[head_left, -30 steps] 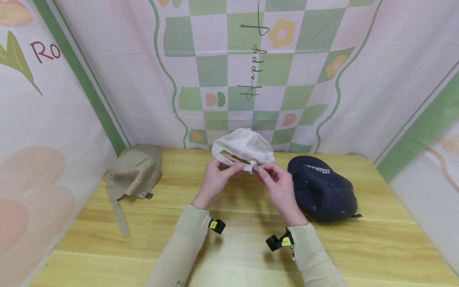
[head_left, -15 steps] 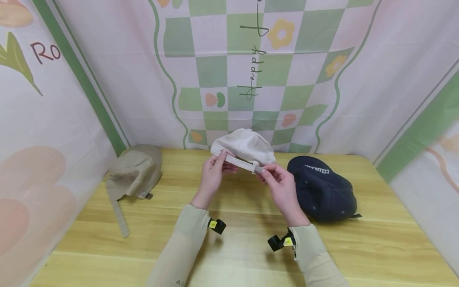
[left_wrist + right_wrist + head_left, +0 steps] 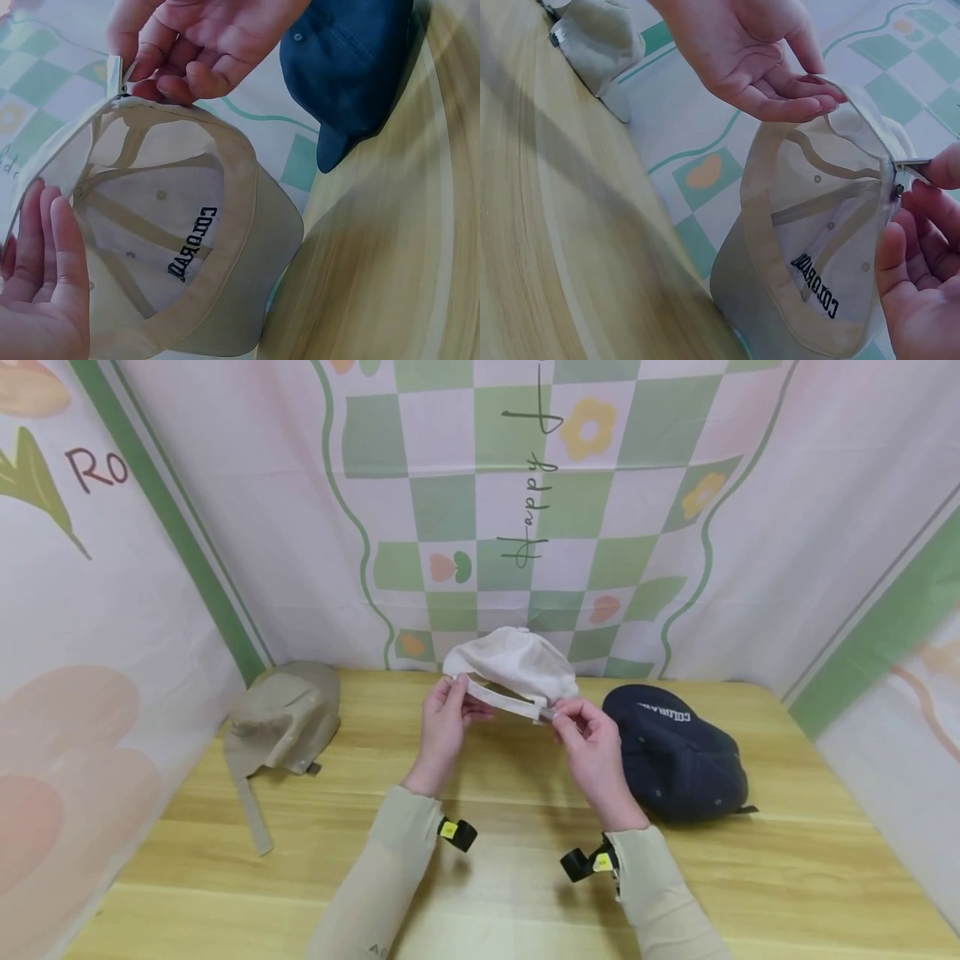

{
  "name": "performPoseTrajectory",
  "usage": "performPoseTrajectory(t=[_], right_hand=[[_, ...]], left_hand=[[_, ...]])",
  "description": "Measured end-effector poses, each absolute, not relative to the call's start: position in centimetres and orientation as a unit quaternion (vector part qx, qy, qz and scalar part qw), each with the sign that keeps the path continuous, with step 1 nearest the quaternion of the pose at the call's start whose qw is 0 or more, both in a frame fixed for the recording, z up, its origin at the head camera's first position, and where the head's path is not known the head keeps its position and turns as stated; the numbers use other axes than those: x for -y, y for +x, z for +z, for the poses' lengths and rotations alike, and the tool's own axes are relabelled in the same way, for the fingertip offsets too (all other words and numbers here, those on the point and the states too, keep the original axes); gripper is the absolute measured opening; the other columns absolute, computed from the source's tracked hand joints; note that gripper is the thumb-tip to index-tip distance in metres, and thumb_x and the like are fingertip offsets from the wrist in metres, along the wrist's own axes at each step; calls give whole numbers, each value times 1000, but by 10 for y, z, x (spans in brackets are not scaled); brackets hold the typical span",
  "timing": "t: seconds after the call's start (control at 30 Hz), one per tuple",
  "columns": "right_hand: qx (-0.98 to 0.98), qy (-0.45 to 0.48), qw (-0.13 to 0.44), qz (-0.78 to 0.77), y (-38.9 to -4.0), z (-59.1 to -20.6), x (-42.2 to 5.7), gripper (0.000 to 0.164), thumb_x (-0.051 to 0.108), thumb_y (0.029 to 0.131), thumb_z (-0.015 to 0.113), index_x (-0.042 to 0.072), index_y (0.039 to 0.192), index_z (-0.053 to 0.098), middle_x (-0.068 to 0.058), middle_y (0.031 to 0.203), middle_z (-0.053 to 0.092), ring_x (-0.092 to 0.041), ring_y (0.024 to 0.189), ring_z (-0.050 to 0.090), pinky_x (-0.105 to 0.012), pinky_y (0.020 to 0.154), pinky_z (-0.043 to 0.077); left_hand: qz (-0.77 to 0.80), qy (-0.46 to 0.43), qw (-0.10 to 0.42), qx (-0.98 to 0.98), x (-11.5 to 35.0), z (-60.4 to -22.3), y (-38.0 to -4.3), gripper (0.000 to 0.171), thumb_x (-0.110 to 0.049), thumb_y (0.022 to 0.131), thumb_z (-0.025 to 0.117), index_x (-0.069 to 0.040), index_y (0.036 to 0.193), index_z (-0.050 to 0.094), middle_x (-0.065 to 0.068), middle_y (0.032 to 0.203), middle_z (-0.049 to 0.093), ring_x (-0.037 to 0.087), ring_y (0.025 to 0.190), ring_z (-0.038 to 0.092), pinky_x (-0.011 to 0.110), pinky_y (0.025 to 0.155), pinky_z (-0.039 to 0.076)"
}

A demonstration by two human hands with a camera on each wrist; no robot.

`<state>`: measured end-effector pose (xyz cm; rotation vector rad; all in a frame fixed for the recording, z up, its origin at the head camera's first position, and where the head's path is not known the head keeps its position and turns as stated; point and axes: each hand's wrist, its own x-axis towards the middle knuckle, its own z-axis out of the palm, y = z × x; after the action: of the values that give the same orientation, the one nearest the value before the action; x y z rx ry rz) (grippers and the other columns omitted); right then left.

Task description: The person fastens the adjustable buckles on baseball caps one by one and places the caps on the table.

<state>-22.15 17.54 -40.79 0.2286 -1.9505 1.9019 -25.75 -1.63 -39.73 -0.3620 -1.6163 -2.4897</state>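
A white baseball cap (image 3: 517, 660) is held up at the back middle, its rear opening towards me. My left hand (image 3: 442, 714) pinches the left end of its back strap (image 3: 501, 700) between thumb and fingers. At the strap's other end my right hand (image 3: 592, 743) pinches the grey strap tip by the metal buckle (image 3: 911, 163). The strap runs fairly taut between both hands. Inside the cap, the right wrist view shows dark mirrored lettering (image 3: 815, 287) and seams. The cap's brim (image 3: 251, 277) points away from me, low near the table.
A beige cap (image 3: 285, 718) lies at the table's left, its strap (image 3: 255, 817) hanging loose. A navy cap (image 3: 675, 756) with white lettering sits close beside my right hand. Behind the wooden table (image 3: 510, 893) hangs a patterned cloth (image 3: 510, 502).
My left hand has slid left along the strap, away from the buckle, so more of the strap shows. My right hand has shifted slightly right, still pinching the strap tip.
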Motion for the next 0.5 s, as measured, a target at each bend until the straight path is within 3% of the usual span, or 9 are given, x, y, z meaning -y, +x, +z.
performPoseTrajectory(t=[0.5], right_hand=[[689, 95, 220, 684, -220, -409, -175, 11, -8, 100, 56, -14, 91, 55, -14, 104, 62, -13, 72, 56, -24, 62, 50]], left_hand=[[-831, -126, 90, 535, 15, -399, -257, 25, -15, 112, 41, -5, 93, 54, 8, 80, 67, 18, 70, 67, 30, 69, 59]])
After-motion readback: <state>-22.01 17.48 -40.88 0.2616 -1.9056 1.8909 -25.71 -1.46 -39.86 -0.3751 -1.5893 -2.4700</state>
